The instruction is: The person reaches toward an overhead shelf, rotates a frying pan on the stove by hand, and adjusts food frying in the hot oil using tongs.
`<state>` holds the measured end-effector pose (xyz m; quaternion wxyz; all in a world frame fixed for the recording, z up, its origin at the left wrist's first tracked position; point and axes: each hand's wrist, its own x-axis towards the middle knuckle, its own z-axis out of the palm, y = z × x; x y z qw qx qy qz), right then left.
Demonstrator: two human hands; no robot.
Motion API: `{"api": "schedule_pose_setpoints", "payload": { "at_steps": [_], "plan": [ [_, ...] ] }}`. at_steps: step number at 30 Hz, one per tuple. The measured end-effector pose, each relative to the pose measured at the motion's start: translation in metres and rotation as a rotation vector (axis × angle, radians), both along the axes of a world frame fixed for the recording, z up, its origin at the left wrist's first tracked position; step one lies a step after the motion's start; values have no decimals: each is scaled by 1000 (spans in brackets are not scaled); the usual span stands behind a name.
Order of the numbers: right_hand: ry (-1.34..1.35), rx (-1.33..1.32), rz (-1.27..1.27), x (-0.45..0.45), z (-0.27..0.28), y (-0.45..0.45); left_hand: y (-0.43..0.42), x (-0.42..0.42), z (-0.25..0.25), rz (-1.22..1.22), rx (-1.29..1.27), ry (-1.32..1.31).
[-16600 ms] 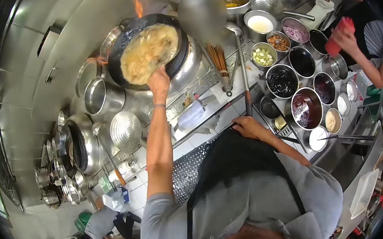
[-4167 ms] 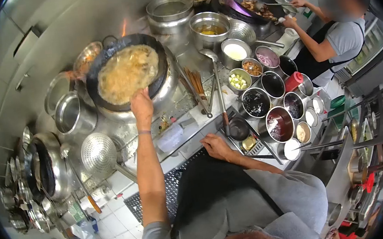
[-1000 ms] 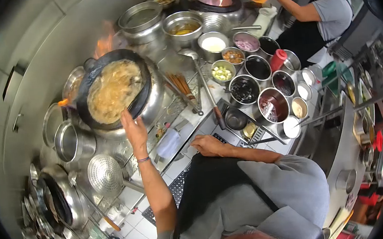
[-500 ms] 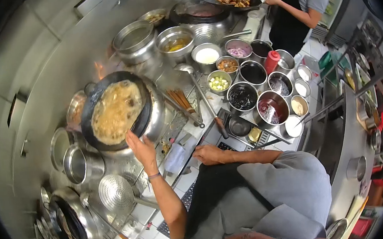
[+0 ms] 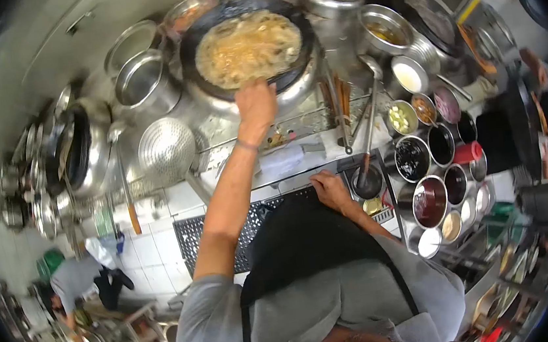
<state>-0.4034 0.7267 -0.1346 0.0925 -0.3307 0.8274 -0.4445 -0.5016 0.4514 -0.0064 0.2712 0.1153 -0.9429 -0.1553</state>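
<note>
In the head view, a broad golden layer of food [image 5: 247,47] is lying inside the black wok [image 5: 190,57] at twelve o'clock. The left hand [image 5: 256,107] is resting at the wok's six o'clock rim, its fingers bending inward beside the food; whether they are pinching its edge, the rim or nothing, I cannot tell. The right hand [image 5: 333,190] is sitting at the counter edge, toward four o'clock, fingers curling; I cannot tell whether it is holding anything. Just beside it, on its three o'clock side, a small dark pan [image 5: 368,183] is standing. A perforated strainer [image 5: 167,145] is lying at ten o'clock, near a deep metal pot [image 5: 140,81]. A long ladle [image 5: 372,99] is lying at two o'clock, and a pot of dark red sauce [image 5: 430,201] is standing between three and four. Toward eight o'clock, another person [image 5: 76,279] is bending over.
</note>
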Motion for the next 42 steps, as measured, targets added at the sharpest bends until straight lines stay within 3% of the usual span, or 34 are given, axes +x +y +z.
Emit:
{"api": "schedule_pose_setpoints", "payload": {
  "at_steps": [7, 9, 10, 16, 20, 21, 24, 31, 35, 39, 42],
  "plan": [
    [114, 5, 42, -6, 3, -14, -5, -26, -19, -79, 175, -25],
    [168, 38, 47, -11, 5, -11, -3, -36, -26, 47, 229, -79],
    [169, 69, 35, -12, 3, -11, -7, -45, -46, 51, 176, -26],
    [105, 41, 32, -18, 13, -8, -13, -20, -35, -13, 200, 103],
    [81, 57, -17, -16, 18, 6, -21, -39, -54, 9, 187, -34],
    [109, 79, -41, -16, 23, 10, -21, -43, -61, 20, 234, -153],
    [162, 84, -207, -22, 43, 20, -15, -26, -38, -22, 249, 54],
    [373, 171, -433, -39, 49, 30, -14, -23, -33, -45, 245, 62],
    [315, 68, -537, -41, 61, 19, -15, -23, -27, -47, 219, 30],
    [393, 183, -629, -75, 56, 18, -12, -14, -20, -70, 253, 34],
    [214, 315, -644, -110, 36, 10, -8, -1, -30, -75, 213, 127]
  ]
}}
